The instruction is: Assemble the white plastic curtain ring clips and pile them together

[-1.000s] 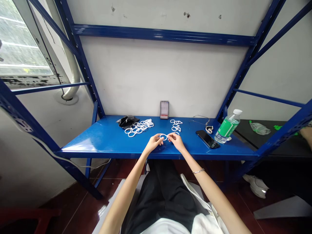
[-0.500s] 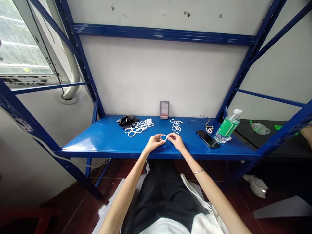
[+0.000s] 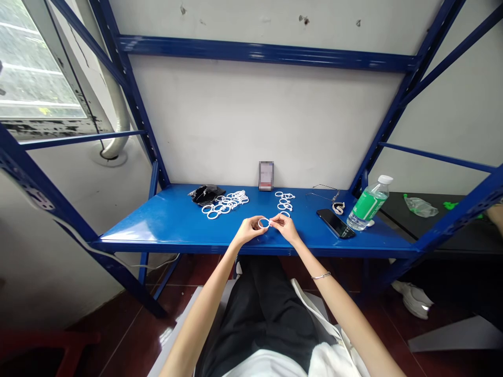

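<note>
My left hand (image 3: pixel 249 229) and my right hand (image 3: pixel 286 226) meet over the front middle of the blue shelf (image 3: pixel 165 225). Both pinch one small white plastic ring (image 3: pixel 264 222) between fingertips, the left from its left side, the right from its right side. A pile of several white rings (image 3: pixel 223 204) lies farther back on the left. A smaller group of white rings (image 3: pixel 284 202) lies behind my right hand.
A black bag (image 3: pixel 205 194) sits beside the ring pile. A small card (image 3: pixel 266 176) leans on the wall. A black phone (image 3: pixel 335 223), a green-labelled water bottle (image 3: pixel 368 203) and a wire piece (image 3: pixel 328 195) lie at the right. Blue rack posts frame both sides.
Both hands stay together on the ring; the fingers have shifted slightly around it. The view has moved a little.
</note>
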The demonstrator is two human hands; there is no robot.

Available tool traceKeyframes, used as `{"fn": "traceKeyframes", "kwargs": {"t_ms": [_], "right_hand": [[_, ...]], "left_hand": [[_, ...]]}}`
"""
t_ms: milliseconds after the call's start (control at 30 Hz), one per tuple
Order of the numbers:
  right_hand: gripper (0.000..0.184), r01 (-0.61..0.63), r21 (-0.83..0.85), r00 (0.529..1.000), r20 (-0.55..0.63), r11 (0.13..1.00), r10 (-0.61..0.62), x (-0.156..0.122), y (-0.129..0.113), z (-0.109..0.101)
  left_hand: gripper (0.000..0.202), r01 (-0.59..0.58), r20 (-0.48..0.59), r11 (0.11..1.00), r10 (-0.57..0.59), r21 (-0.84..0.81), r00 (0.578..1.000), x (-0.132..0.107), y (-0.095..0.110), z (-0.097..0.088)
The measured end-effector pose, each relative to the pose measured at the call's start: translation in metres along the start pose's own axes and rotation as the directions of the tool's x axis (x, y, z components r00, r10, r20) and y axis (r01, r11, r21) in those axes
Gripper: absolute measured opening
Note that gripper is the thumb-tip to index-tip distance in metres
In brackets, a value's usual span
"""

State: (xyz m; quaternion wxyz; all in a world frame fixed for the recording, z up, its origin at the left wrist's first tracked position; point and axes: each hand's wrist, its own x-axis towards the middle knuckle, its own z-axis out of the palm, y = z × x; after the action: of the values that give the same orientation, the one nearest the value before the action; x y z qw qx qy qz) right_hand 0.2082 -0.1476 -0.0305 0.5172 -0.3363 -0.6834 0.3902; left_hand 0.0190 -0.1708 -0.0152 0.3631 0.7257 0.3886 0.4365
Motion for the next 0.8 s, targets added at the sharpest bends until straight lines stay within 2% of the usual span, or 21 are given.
{"fn": "traceKeyframes", "kwargs": {"t_ms": [533,800], "right_hand": [[0.036,-0.035,0.008,0.999,-0.011,0.999,0.036,-0.0006,-0.0041,0.0011],[0.031,-0.023,0.045,1.0,-0.017,0.999,0.024,-0.0004,-0.0038,0.0025]], "left_hand": [[0.047,-0.011,-0.013,0.998,0.011,0.058,1.0,-0.0008,0.0012,0.0004],[0.043,-0.017,-0.015,0.998,0.018,0.053,1.0,-0.0005,-0.0018,0.001]]}}
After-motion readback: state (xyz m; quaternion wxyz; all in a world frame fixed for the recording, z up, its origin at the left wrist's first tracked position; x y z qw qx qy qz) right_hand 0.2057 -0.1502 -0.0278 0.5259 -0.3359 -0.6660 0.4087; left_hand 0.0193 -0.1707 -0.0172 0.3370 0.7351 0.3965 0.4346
